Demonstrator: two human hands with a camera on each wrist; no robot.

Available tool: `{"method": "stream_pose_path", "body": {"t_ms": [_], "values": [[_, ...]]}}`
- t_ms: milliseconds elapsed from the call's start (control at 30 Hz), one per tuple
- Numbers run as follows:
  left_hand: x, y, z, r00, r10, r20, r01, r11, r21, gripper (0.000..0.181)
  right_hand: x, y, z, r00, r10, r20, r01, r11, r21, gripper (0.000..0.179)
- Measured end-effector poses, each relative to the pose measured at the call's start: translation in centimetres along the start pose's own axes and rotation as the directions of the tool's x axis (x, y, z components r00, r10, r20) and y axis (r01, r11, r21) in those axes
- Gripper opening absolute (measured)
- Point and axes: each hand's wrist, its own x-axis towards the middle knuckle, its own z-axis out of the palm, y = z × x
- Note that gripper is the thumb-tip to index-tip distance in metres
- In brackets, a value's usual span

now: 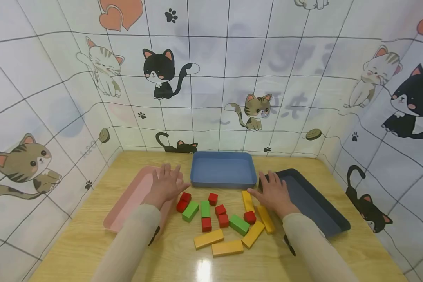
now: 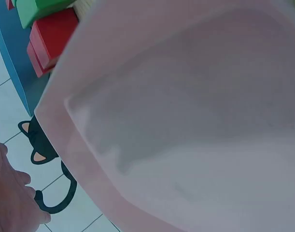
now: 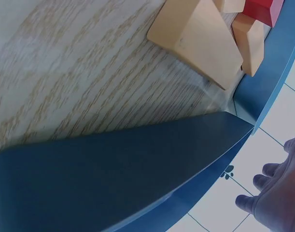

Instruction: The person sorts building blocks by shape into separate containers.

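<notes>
My left hand [image 1: 165, 186], fingers spread, hovers over the inner edge of the pink tray [image 1: 121, 203] and holds nothing. Opposite it, my right hand [image 1: 275, 194] is spread over the near-left rim of the dark navy tray [image 1: 313, 203], also holding nothing. Between the hands lies a loose group of blocks: small red cubes [image 1: 206, 224], green blocks [image 1: 239, 224] and long yellow blocks [image 1: 227, 248]. One yellow block [image 1: 266, 219] lies right beside my right hand. In the left wrist view the pink tray [image 2: 195, 96] shows only its bare floor and wall.
A blue tray [image 1: 223, 170] stands at the back middle, against the wall. Walls with a cat-and-grid print [image 1: 211, 78] enclose the wooden table [image 1: 176, 262] at the back and on both sides. A red hexagon-like block [image 1: 249, 217] sits among the yellow ones.
</notes>
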Motion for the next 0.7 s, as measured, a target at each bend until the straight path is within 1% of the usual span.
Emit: {"method": "stream_pose_path", "body": {"t_ms": [233, 467, 600, 700], "values": [[0.0, -0.7, -0.3, 1.000, -0.015, -0.008, 0.015, 1.000, -0.005, 0.090, 0.0, -0.3, -0.1, 1.000, -0.024, -0.009, 0.025, 0.999, 0.035, 0.088], [0.0, -1.1, -0.7, 1.000, 0.001, -0.022, 0.000, 1.000, 0.011, 0.087, -0.2, -0.4, -0.2, 0.999, -0.037, 0.002, 0.036, 0.997, 0.073, 0.088], [0.1, -1.1, -0.8, 1.000, 0.004, -0.009, -0.003, 1.000, 0.020, 0.085, -0.4, -0.4, -0.1, 0.998, -0.058, -0.003, 0.058, 0.994, 0.095, 0.086], [0.3, -1.1, -0.8, 1.000, 0.004, 0.003, -0.004, 1.000, 0.008, 0.083, -0.5, -0.4, 0.1, 0.996, -0.085, -0.016, 0.086, 0.991, 0.105, 0.083]]}}
